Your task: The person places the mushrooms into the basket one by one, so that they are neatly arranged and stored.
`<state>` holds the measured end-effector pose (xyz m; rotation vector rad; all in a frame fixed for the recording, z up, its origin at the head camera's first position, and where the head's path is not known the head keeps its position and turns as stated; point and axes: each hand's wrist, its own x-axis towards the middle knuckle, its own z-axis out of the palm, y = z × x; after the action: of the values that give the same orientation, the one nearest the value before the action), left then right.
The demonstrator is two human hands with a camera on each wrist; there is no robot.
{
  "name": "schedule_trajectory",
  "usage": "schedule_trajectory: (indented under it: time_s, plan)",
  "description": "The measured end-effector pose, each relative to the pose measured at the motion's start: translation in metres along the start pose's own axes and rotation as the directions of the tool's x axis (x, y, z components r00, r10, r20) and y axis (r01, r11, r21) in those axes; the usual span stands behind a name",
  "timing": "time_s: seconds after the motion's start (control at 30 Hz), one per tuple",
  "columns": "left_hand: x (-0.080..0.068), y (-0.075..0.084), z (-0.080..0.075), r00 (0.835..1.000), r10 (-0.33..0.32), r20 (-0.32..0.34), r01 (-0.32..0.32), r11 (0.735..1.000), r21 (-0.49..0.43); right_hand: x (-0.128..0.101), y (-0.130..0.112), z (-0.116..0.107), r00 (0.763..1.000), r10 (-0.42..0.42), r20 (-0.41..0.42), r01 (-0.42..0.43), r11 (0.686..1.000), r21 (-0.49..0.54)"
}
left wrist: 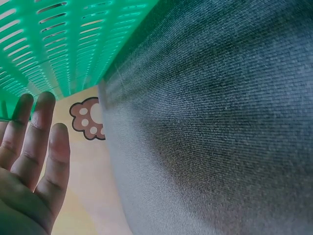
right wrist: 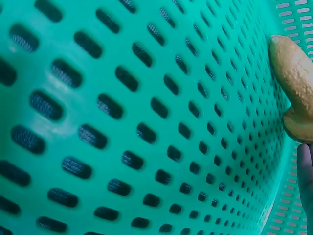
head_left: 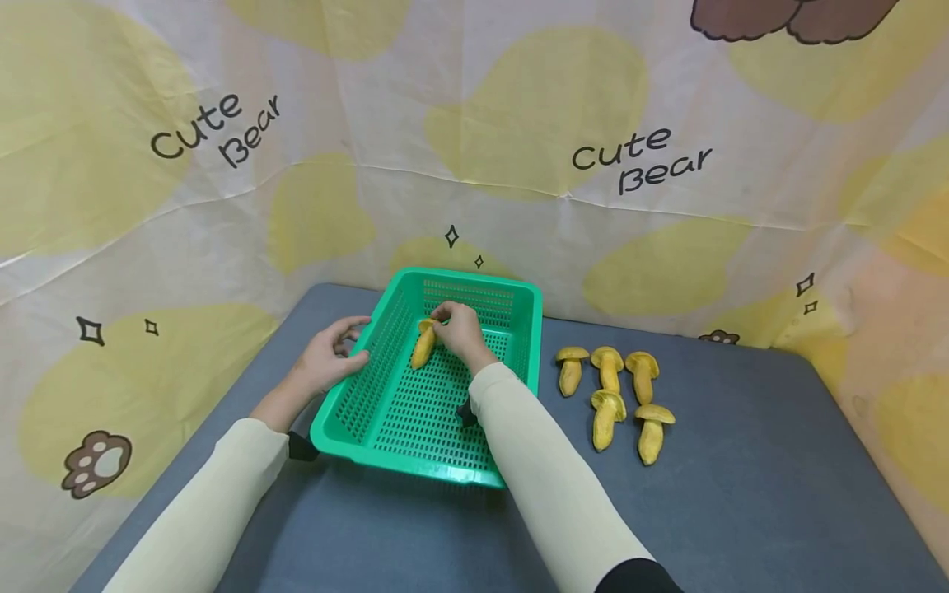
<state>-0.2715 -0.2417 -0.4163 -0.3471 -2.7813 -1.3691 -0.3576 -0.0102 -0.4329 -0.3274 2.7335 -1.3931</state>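
One grey tabletop (head_left: 741,511) | backdrop: yellow-blotched "Cute Bear" cloth (head_left: 638,156)

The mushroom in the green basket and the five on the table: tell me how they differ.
The mushroom in the basket lies inside the green basket; the five mushrooms on the table lie on the grey tabletop right of it.
The right hand pinches the basket mushroom's cap; nothing touches the five.
The basket one lies alone; the five cluster in two rows.
All are yellow, capped and lying down.

bg: cloth backdrop (head_left: 474,123), yellow blobs, "Cute Bear" print | grey table (head_left: 741,511)
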Motion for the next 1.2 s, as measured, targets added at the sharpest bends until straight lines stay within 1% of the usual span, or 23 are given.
schedule_trajectory:
  time_s: [0.27, 0.57, 0.8, 1.0, 1.2]
  plan:
    - [0.0, 0.0014, 0.0002, 1.0, -0.004, 0.004, 0.004, 1.0, -0.001, -0.0015, -0.0014, 0.0006, 1.0, 0.017, 0.009, -0.017, 1.0, -0.014]
    - [-0.0008, 0.001, -0.0001, 1.0, 0.008, -0.003, -0.008, 1.0, -0.01, -0.0007, -0.0008, 0.0026, 1.0, 0.024, 0.013, -0.024, 0.999, -0.034]
    - [-0.0006, -0.001, 0.0005, 1.0, -0.001, -0.005, 0.001, 1.0, -0.014, -0.0017, -0.0028, 0.002, 0.999, 0.02, 0.027, -0.018, 0.996, -0.088]
    - [-0.0013, -0.0006, 0.0007, 1.0, -0.005, -0.007, 0.005, 1.0, -0.003, -0.0023, -0.0041, 0.0008, 0.999, 0.014, 0.038, -0.012, 0.998, -0.069]
    - [-0.0006, -0.0015, 0.0011, 1.0, -0.009, 0.002, 0.009, 1.0, -0.011, -0.0016, -0.0064, -0.0029, 0.999, -0.024, 0.042, 0.026, 0.999, -0.036]
